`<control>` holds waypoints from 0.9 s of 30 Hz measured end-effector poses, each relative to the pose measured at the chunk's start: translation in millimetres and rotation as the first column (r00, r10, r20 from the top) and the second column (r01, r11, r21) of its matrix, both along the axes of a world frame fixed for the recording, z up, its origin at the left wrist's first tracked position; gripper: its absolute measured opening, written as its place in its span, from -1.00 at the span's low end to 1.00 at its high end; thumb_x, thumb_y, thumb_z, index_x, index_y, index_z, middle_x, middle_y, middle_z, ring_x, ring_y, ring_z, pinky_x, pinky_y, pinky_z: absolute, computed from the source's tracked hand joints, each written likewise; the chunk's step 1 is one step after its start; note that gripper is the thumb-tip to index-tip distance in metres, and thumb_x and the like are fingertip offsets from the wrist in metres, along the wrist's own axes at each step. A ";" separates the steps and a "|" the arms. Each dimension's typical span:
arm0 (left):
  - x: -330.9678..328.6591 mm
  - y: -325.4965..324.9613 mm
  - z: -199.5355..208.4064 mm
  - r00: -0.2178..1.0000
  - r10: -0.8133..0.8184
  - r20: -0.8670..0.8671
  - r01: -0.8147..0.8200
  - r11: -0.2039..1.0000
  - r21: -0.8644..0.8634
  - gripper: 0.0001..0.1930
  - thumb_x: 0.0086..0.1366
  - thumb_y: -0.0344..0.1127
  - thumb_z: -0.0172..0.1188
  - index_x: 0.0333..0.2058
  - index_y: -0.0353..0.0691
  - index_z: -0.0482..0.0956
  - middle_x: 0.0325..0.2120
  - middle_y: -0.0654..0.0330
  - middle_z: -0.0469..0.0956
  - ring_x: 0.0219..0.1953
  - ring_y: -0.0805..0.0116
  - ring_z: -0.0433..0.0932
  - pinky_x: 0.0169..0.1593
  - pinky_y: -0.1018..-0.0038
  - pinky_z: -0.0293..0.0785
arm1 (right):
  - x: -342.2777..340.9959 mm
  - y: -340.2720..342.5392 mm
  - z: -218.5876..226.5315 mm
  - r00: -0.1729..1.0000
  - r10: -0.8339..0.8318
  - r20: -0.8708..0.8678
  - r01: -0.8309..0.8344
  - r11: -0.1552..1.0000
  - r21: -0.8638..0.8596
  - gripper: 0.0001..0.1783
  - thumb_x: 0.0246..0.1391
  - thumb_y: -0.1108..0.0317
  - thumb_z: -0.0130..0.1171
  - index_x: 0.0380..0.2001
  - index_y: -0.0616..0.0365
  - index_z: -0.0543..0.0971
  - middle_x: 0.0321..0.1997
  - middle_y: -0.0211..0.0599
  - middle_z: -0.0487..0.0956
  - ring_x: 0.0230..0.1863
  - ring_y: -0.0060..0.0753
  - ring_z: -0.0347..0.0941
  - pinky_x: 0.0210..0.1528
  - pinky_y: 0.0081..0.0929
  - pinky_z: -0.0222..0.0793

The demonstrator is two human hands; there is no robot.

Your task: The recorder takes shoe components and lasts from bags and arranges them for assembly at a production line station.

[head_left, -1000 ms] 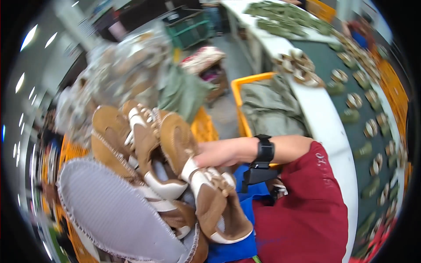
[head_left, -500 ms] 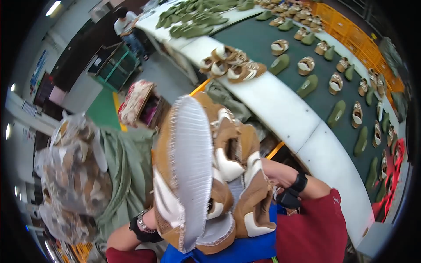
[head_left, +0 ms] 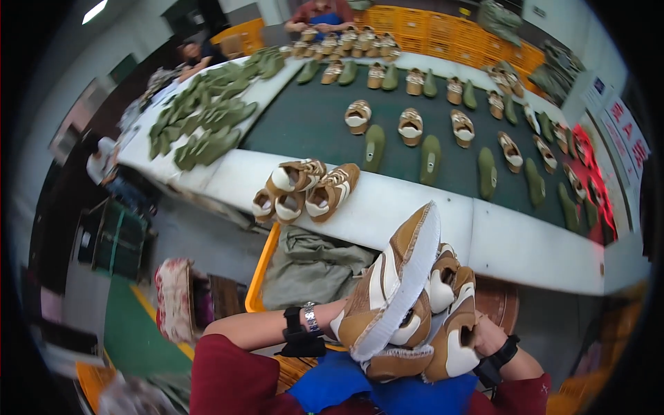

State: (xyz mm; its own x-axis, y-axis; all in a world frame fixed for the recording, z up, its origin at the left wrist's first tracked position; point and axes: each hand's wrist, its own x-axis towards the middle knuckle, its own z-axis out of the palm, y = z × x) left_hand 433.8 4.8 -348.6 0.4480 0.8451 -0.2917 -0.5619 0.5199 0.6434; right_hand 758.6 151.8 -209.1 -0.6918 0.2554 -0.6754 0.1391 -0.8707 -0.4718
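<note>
A stack of several tan-and-white shoe uppers (head_left: 377, 297) is clasped between my two hands in front of the blue apron (head_left: 332, 379). The uppermost one stands tilted, its pale stitched sole lining (head_left: 408, 294) turned to the right. My left hand (head_left: 336, 319) presses the stack from the left, its fingers hidden behind the uppers. From the right, my right hand (head_left: 488, 336) is wrapped against the stack, fingers mostly covered. Just beyond, more shoe uppers (head_left: 332, 190) sit in a small heap on the white table edge (head_left: 415, 207).
Shoe uppers and green shoe lasts (head_left: 430, 159) stand in rows on the dark green belt (head_left: 311, 111). More lasts (head_left: 207, 117) lie piled at left. An orange crate (head_left: 261, 277) with grey-green cloth stands below the table, beside a patterned cushion seat (head_left: 173, 294). Other people work beyond.
My view has swung left to right toward the table, and the held stack now sits lower and right of centre. The bagged uppers at left have mostly left view.
</note>
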 end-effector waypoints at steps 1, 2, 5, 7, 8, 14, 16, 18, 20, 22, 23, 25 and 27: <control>-11.8 6.3 -3.4 0.997 -0.067 0.027 0.067 0.998 -0.010 -0.52 0.37 -0.09 -0.35 0.16 -0.22 0.11 0.17 0.19 0.13 0.17 0.39 0.18 0.23 0.43 0.05 | -5.9 -11.4 -2.1 0.991 0.126 0.050 -0.133 0.973 0.187 -0.72 0.21 0.28 -0.18 -0.08 0.14 0.37 -0.18 -0.37 0.48 -0.22 -0.57 0.45 -0.22 -0.62 0.43; -29.0 5.6 -2.8 0.990 -0.124 0.063 0.125 0.992 -0.024 -0.52 0.37 -0.08 -0.35 0.16 -0.22 0.11 0.17 0.19 0.13 0.17 0.39 0.18 0.23 0.43 0.05 | -20.8 -23.3 6.9 0.989 0.147 -0.008 -0.137 0.939 0.315 -0.76 0.14 0.38 -0.09 -0.12 0.14 0.39 -0.19 -0.41 0.48 -0.20 -0.58 0.43 -0.18 -0.58 0.40; -68.5 31.8 1.1 0.941 -0.280 0.190 0.297 0.953 -0.065 -0.52 0.37 -0.08 -0.36 0.16 -0.22 0.11 0.18 0.19 0.13 0.17 0.39 0.17 0.24 0.43 0.04 | -65.7 -47.3 16.5 1.000 -0.018 0.008 0.015 0.960 0.281 -0.69 0.08 0.34 0.04 -0.08 0.12 0.39 -0.11 -0.39 0.47 -0.11 -0.52 0.41 -0.06 -0.49 0.36; -94.1 19.6 -7.9 0.885 -0.382 0.266 0.419 0.903 -0.096 -0.51 0.37 -0.07 -0.36 0.16 -0.22 0.11 0.18 0.19 0.12 0.18 0.39 0.17 0.24 0.43 0.03 | -100.7 -43.1 -13.2 0.979 -0.203 0.037 0.205 0.977 -0.061 -0.60 0.18 0.14 -0.14 -0.01 0.15 0.34 0.00 -0.25 0.43 -0.06 -0.37 0.41 0.06 -0.31 0.33; -105.2 26.4 8.4 0.932 -0.266 0.248 0.341 0.875 -0.343 -0.66 0.30 -0.18 -0.08 -0.03 -0.23 0.35 -0.19 0.12 0.48 -0.09 0.45 0.43 -0.07 0.53 0.40 | -108.0 -42.3 -43.9 0.970 -0.244 0.017 0.245 0.968 -0.050 -0.56 0.17 0.07 -0.14 0.00 0.12 0.34 0.01 -0.26 0.42 -0.02 -0.35 0.39 0.05 -0.26 0.32; -160.0 -20.1 -17.2 0.913 -0.283 -0.292 0.231 0.952 -0.201 -0.68 0.29 -0.20 -0.08 -0.05 -0.21 0.36 -0.20 0.14 0.49 -0.13 0.46 0.44 -0.10 0.53 0.40 | -195.4 -103.1 -168.8 0.954 -0.021 0.299 0.036 0.998 -0.045 -0.30 0.08 -0.26 -0.25 0.18 -0.10 0.11 0.18 -0.27 0.23 0.15 -0.07 0.17 0.10 0.04 0.11; -152.3 -43.8 -23.3 0.836 -0.209 -0.507 0.167 0.978 -0.127 -0.69 0.29 -0.20 -0.08 -0.05 -0.21 0.36 -0.21 0.14 0.49 -0.14 0.47 0.44 -0.11 0.53 0.40 | -198.3 -115.3 -196.7 0.963 -0.047 0.265 0.054 0.998 -0.019 -0.28 0.07 -0.30 -0.31 0.20 -0.13 0.08 0.22 -0.30 0.18 0.19 -0.05 0.11 0.16 0.03 0.02; -167.6 -82.8 -29.3 0.713 -0.118 -0.691 0.117 0.992 -0.049 -0.70 0.29 -0.21 -0.07 -0.06 -0.20 0.36 -0.21 0.15 0.49 -0.16 0.47 0.45 -0.12 0.53 0.40 | -185.9 -112.3 -196.1 0.972 -0.048 0.230 0.073 0.993 -0.098 -0.35 0.12 -0.23 -0.29 0.15 -0.10 0.14 0.20 -0.36 0.21 0.17 -0.07 0.14 0.17 -0.01 0.03; -182.2 -111.2 -30.4 0.543 0.004 -0.840 0.078 0.995 0.055 -0.70 0.29 -0.22 -0.07 -0.06 -0.19 0.37 -0.22 0.15 0.49 -0.17 0.48 0.45 -0.13 0.54 0.40 | -166.1 -112.0 -192.6 0.981 -0.069 0.182 0.096 0.985 -0.146 -0.44 0.15 -0.13 -0.22 0.11 -0.08 0.19 0.17 -0.37 0.24 0.13 -0.11 0.21 0.15 -0.05 0.08; -200.2 -142.1 -27.2 0.317 0.136 -0.939 0.045 0.986 0.158 -0.71 0.29 -0.23 -0.07 -0.07 -0.19 0.37 -0.22 0.15 0.49 -0.18 0.48 0.45 -0.14 0.54 0.39 | -149.8 -113.9 -183.9 0.977 -0.040 0.209 0.072 0.986 -0.148 -0.46 0.16 -0.07 -0.18 0.12 -0.07 0.16 0.15 -0.34 0.25 0.11 -0.11 0.23 0.14 -0.05 0.10; -204.2 -148.7 -24.6 0.195 0.196 -0.961 0.048 0.977 0.209 -0.72 0.29 -0.23 -0.07 -0.07 -0.18 0.37 -0.22 0.16 0.49 -0.19 0.48 0.46 -0.14 0.54 0.39 | -138.3 -115.0 -184.8 0.978 -0.036 0.205 0.066 0.988 -0.141 -0.47 0.16 -0.05 -0.17 0.13 -0.07 0.15 0.15 -0.34 0.26 0.11 -0.10 0.23 0.14 -0.05 0.11; -204.7 -180.2 -4.0 0.557 0.148 -0.817 -0.312 0.949 -0.040 -0.56 0.29 -0.19 -0.07 0.10 -0.21 0.17 -0.07 0.32 0.34 -0.13 0.39 0.40 -0.10 0.44 0.38 | -124.5 -114.8 -187.0 0.967 0.010 0.256 0.025 0.991 -0.133 -0.48 0.16 -0.02 -0.15 0.12 -0.06 0.15 0.13 -0.28 0.28 0.08 -0.08 0.27 0.14 -0.05 0.12; -165.1 -179.0 57.6 0.761 0.315 -0.567 -0.568 0.746 -0.348 -0.56 0.30 -0.15 -0.10 0.11 -0.15 0.15 -0.05 0.30 0.33 -0.09 0.35 0.38 -0.09 0.40 0.38 | -125.0 -110.4 -188.2 0.970 0.019 0.243 0.011 0.993 -0.119 -0.50 0.17 0.01 -0.14 0.09 0.00 0.18 0.09 -0.23 0.31 0.02 -0.08 0.32 0.10 -0.06 0.18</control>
State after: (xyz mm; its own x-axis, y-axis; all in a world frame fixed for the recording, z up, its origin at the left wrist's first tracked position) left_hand 268.7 -174.2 -291.0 -0.2308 0.6004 -0.7657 -0.5213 0.5882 0.6183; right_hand 633.6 41.4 -397.3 -0.5039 0.1607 -0.8487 0.2406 -0.9175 -0.3166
